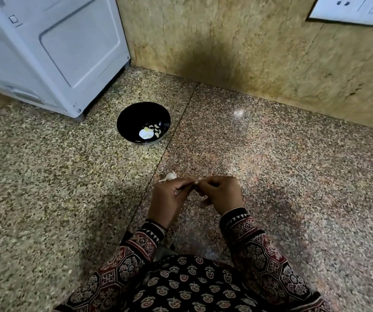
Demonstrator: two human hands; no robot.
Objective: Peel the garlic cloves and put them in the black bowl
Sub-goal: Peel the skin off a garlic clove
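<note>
You pinch a garlic clove (196, 183), mostly hidden, between your left hand (169, 197) and right hand (220, 193), fingertips closed to strip skin. The black bowl (143, 123), holding peeled cloves, waits at eleven o'clock.

Both forearms extend forward in patterned sleeves and converge at centre. The left hand (169, 199) and right hand (220, 192) are curled, knuckles upward, with their fingertips meeting in a pinch; whatever lies between them is hidden.
</note>
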